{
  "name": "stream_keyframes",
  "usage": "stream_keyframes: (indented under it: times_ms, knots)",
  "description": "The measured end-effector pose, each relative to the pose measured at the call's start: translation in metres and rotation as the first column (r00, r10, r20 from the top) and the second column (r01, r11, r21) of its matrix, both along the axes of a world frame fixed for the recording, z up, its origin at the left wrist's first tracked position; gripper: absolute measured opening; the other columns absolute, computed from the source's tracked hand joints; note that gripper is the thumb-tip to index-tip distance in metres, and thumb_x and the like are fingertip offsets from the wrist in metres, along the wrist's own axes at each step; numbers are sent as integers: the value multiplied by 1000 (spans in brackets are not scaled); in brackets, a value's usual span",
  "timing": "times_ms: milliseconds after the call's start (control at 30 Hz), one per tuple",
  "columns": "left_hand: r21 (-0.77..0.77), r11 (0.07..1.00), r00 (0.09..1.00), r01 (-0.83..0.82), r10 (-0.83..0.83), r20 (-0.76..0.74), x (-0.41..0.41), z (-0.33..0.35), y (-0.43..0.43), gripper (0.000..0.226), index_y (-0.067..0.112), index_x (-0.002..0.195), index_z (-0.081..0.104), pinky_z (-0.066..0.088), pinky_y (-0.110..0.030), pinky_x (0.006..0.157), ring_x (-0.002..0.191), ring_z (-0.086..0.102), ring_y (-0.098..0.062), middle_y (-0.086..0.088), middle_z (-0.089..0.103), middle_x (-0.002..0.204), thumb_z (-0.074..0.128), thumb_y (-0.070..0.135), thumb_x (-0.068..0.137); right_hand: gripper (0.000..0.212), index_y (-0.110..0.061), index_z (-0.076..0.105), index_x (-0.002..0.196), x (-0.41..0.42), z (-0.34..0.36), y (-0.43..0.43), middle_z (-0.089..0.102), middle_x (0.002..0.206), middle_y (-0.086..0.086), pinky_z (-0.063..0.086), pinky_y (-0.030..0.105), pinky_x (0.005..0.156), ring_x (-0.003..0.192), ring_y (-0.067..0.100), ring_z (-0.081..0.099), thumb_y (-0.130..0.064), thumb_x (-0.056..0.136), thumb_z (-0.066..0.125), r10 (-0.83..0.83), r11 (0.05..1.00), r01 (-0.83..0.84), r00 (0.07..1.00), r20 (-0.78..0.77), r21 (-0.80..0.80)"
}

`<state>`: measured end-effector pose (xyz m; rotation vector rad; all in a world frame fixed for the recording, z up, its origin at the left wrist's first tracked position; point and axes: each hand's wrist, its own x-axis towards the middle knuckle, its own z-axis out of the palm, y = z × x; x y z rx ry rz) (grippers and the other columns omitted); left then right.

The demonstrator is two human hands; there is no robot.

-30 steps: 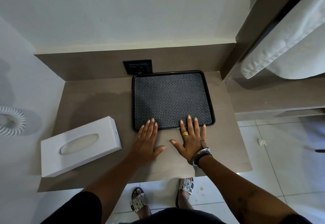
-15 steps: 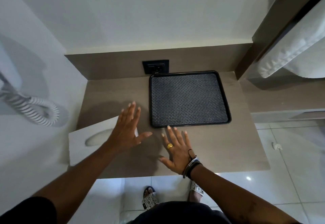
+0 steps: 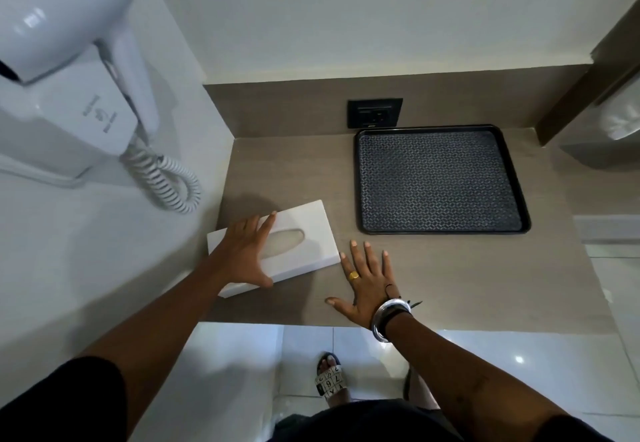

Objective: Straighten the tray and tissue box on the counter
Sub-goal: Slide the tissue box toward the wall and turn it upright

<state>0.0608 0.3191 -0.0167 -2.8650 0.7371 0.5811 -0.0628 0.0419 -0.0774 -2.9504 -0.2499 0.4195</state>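
Observation:
A white tissue box [image 3: 311, 233] lies skewed at the counter's front left, its right end angled away from me. My left hand [image 3: 242, 254] is spread across its left half, fingers over the far edge and thumb against the near side. My right hand [image 3: 367, 285] rests flat on the counter [image 3: 450, 275] with fingers apart, its index fingertip just beside the box's near right corner. The black textured tray [image 3: 440, 181] sits squarely at the back right, against the back wall, with nothing on it.
A black wall socket [image 3: 375, 113] sits just behind the tray. A white wall-mounted hair dryer [image 3: 69, 60] with a coiled cord [image 3: 166, 178] hangs on the left wall beside the box. The counter's front edge runs below my right wrist; tiled floor lies beyond.
Both hands left the tray's front edge and moved left. My left hand has come down onto the tissue box, and my right hand has slid to the box's right corner. The view turned left.

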Motion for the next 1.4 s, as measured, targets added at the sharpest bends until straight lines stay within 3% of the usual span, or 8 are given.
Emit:
stream_keyframes:
  times_ms: [133,267,500,667,1033,1200,1333,1400]
  knots:
    - [-93,992,996,-81,83,16,0,0,-1,139,23,157,4,26,-43,115,136,34,-31,-9,29,149,70,74,45,97,-16,32,153,0,-3,0,21,163,12,13,64,117,149,38,19,-81,81,31,-10,1000,10,1000,8,-12]
    - [-147,938,944,-314,326,60,6,-1,-16,140,21,156,6,26,-52,114,138,33,-35,-15,30,151,74,76,46,94,-16,37,151,-1,-3,-1,27,161,12,18,64,116,147,38,25,-80,81,37,-17,1000,18,1000,14,-12]
    - [-312,622,646,-719,763,33,35,1,-41,137,20,157,5,21,-56,117,145,22,-44,-26,19,158,77,74,53,92,-19,33,153,-1,-10,-4,24,162,10,8,60,116,148,36,21,-79,83,36,-16,999,19,997,72,-30]
    - [-320,509,530,-799,848,26,73,10,-45,134,19,155,14,19,-56,118,143,24,-44,-26,26,152,76,74,50,90,-19,33,152,0,-15,-2,25,162,10,13,61,116,148,36,23,-77,83,37,-3,1000,5,998,69,-27]
    - [-330,475,491,-816,870,38,96,-6,-54,130,16,152,22,27,-55,113,134,34,-43,-25,36,144,76,73,49,87,-19,30,153,0,-22,-4,19,163,10,13,61,117,149,35,17,-72,85,40,-10,1000,10,997,75,-6]
    - [-424,530,550,-735,831,84,85,-12,-54,118,9,153,23,16,-56,120,145,23,-44,-26,27,155,65,76,66,86,-19,30,153,0,-21,-3,21,163,10,12,61,117,149,36,18,-71,85,40,-11,1000,11,997,71,-1]
    - [-449,766,759,-460,602,250,57,-17,-46,108,12,156,20,2,-51,123,154,6,-36,-21,9,164,39,82,77,86,-18,32,153,0,-21,-4,21,163,11,12,61,116,149,36,18,-71,86,40,-9,1000,8,998,66,7]
    - [-381,882,845,-276,411,340,45,-22,-35,107,14,157,20,6,-52,123,154,7,-34,-19,8,165,31,85,78,87,-18,32,153,0,-19,-3,21,163,11,12,62,116,149,36,18,-73,86,38,-8,1000,8,998,57,0]
